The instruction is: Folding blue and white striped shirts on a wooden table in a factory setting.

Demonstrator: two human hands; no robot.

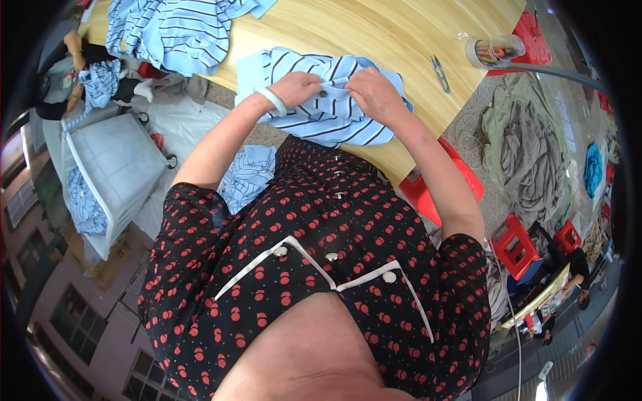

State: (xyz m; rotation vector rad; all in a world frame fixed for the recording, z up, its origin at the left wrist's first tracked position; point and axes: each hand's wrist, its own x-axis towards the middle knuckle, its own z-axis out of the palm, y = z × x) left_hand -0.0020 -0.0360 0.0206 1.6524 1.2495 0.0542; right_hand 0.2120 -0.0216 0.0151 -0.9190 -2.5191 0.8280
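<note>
A light blue shirt with dark stripes (321, 123) lies bunched at the table's near edge, in front of my body. My left hand (294, 90), with a pale bangle on its wrist, is closed in a pinch on the shirt's cloth. Opposite it, my right hand (374, 93) pinches the same shirt, fingers pressed together. A strip of the shirt runs between the two hands, and a dark round button (324, 93) shows on it. The fingertips partly cover the cloth they grip.
More striped shirts (174, 33) are heaped on the wooden table (381, 27) at the far left. Thread snips (440, 73) and a clear cup of tools (485, 52) lie toward the right. A white cart (120, 160) stands left, a red stool (461, 177) right. Another person's hand (75, 50) shows far left.
</note>
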